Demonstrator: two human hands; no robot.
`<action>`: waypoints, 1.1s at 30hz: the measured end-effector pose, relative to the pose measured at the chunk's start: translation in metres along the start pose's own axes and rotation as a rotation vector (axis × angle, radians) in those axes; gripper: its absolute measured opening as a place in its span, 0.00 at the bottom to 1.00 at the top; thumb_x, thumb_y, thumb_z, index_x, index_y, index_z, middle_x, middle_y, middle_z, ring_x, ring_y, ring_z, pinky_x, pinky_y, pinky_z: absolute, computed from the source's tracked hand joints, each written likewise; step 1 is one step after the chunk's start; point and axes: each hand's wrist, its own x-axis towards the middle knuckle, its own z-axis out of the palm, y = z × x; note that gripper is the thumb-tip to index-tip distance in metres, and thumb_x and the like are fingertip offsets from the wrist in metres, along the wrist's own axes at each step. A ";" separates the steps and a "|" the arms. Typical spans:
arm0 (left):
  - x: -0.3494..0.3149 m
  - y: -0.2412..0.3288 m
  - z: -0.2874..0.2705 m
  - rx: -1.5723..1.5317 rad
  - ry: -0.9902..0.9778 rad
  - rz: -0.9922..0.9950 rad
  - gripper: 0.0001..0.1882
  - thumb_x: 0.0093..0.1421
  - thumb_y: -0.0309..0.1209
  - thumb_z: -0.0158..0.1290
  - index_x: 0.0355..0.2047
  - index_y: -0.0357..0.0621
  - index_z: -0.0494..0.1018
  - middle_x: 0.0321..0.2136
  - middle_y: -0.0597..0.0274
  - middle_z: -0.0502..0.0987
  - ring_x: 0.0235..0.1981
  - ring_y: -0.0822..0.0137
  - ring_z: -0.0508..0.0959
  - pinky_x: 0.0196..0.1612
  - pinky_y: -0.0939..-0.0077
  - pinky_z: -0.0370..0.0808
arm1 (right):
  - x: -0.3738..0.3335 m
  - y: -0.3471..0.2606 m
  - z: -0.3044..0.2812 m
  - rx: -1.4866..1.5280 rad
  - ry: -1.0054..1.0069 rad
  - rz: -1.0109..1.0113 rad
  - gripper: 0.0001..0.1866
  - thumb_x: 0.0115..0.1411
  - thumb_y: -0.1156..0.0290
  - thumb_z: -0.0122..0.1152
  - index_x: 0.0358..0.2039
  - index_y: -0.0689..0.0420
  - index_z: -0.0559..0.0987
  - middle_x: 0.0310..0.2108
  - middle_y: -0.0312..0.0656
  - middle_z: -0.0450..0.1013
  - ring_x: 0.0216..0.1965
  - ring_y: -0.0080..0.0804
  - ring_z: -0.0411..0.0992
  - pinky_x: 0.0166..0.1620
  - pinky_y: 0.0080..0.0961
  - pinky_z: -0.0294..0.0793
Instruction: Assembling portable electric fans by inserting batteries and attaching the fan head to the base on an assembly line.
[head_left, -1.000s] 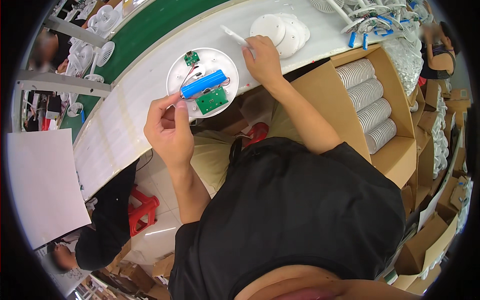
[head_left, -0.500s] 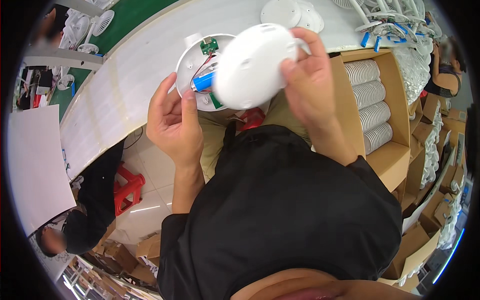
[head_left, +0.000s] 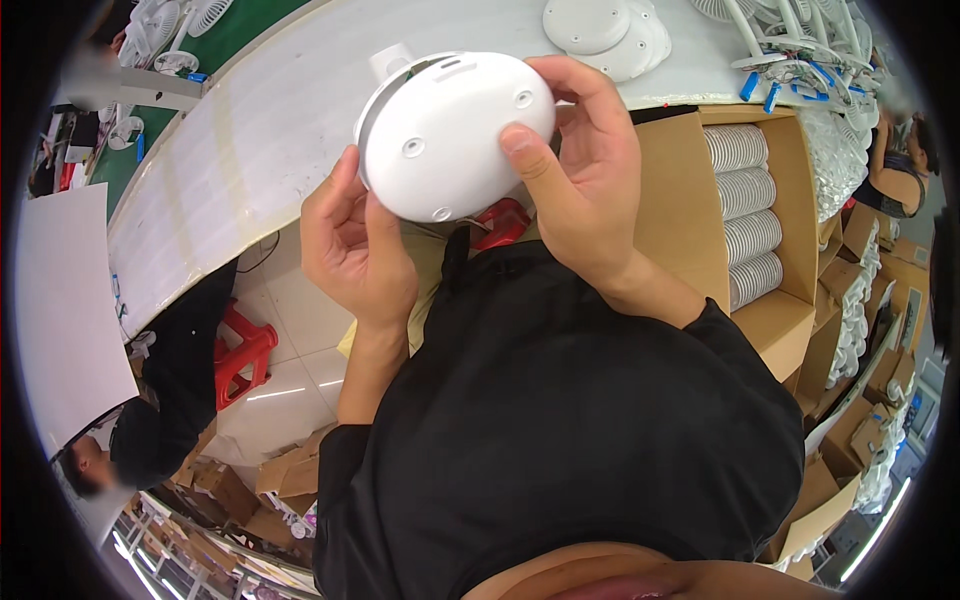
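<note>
Now, from left to right, the closing of a round shell is shown above the near edge of a white worktable (head_left: 250,150). The left hand (head_left: 355,250) grips the lower left rim, its thumb and bent fingers clamped on the housing (head_left: 378,100), which is held just off the table's edge, tilted toward the viewer. Next comes the cover (head_left: 460,140), its outer face outward, with three recessed screw holes in sight and a slot near its upper edge. Half a second ago it hid only the right part of the housing, and the blue cell and green boards showed beside it; it now lies over nearly the whole opening, so these parts are out of sight. A gap remains along the upper left, so the two halves are judged aligned but not fully seated. The right hand (head_left: 590,175) is clamped on the cover's right side, thumb flat on the face, index finger at the edge; the other fingertips are hidden. Beyond it lie loose white discs (head_left: 630,55), and farther right stands an open carton (head_left: 680,190).
</note>
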 end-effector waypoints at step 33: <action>-0.009 -0.019 -0.040 -0.010 -0.052 -0.087 0.27 0.64 0.32 0.55 0.60 0.33 0.63 0.52 0.45 0.72 0.49 0.59 0.76 0.50 0.72 0.75 | -0.006 0.047 0.035 0.237 -0.199 -0.071 0.26 0.52 0.84 0.59 0.52 0.56 0.66 0.52 0.47 0.61 0.48 0.36 0.64 0.51 0.28 0.67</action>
